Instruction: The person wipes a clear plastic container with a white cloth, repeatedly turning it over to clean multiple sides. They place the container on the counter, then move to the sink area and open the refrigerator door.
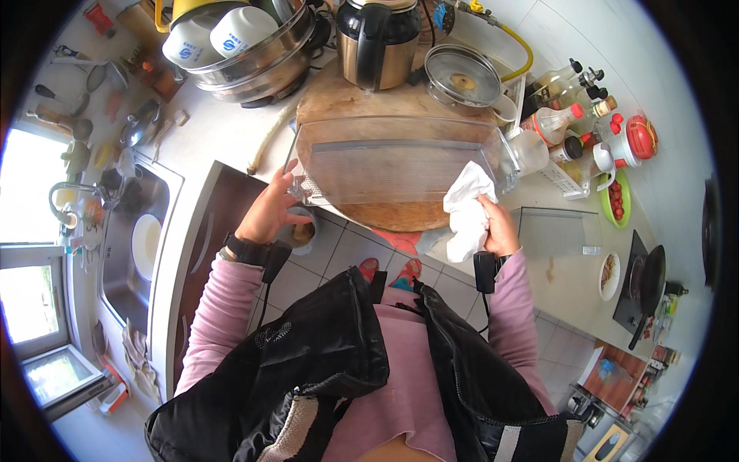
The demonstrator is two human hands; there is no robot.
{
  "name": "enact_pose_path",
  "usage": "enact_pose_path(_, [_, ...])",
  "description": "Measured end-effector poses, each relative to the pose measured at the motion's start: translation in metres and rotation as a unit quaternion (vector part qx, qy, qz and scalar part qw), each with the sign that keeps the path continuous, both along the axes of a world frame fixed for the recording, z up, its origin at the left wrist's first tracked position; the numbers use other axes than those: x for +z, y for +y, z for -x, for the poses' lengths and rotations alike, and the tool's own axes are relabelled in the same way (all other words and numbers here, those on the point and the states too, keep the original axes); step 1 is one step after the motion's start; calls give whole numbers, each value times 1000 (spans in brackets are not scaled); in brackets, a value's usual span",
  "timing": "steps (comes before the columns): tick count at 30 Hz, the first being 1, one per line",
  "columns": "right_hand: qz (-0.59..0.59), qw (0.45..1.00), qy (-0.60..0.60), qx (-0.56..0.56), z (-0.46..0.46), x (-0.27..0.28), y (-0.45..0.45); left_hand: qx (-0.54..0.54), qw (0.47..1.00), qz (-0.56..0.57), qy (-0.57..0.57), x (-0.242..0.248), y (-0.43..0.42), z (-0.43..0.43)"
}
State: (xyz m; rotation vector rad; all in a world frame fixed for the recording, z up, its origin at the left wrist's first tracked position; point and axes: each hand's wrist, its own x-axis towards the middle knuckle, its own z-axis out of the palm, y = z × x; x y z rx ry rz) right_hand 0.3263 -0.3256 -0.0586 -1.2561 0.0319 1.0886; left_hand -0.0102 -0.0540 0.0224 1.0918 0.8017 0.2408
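A clear plastic refrigerator drawer or bin [398, 167] rests on a round wooden board [375, 216] before me. At its left end is my left hand [267, 211], the fingers spread and the thumb apart; whether the fingertips touch the plastic I cannot tell. My right hand [499, 226] grips a crumpled white cloth [466, 213] near the bin's right front corner. A second clear tray or panel [557, 231] lies on the counter to the right.
A large pot with a black handle [378, 49] and a lidded steel pot [462, 75] stand at the back. Stacked steel basins [254, 66] hold bowls. Bottles [551, 124] line the right wall; a sink [138, 248] lies left, a black pan [652, 280] far right.
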Motion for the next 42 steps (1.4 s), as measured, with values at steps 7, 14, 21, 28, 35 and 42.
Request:
enact_pose_path(7, [25, 999, -31, 17, 2, -8, -15, 14, 999, -5, 52, 4, 8, -18])
enact_pose_path(14, [-1, 999, -44, -24, 19, 20, -42, 52, 998, 17, 42, -7, 11, -20])
enact_pose_path(21, [-53, 994, -75, -63, 37, 42, -67, 151, 982, -9, 116, -71, -2, 31])
enact_pose_path(28, [-105, 991, -47, -64, 63, 63, -76, -240, 956, -77, 149, -98, -82, 16])
enact_pose_path(35, [-208, 978, -24, 21, 101, 77, -88, -414, 901, -48, -118, -53, -137, -93])
enact_pose_path(42, [-75, 926, -341, 144, 99, 61, -122, -398, 915, -49, -48, -50, -200, -162])
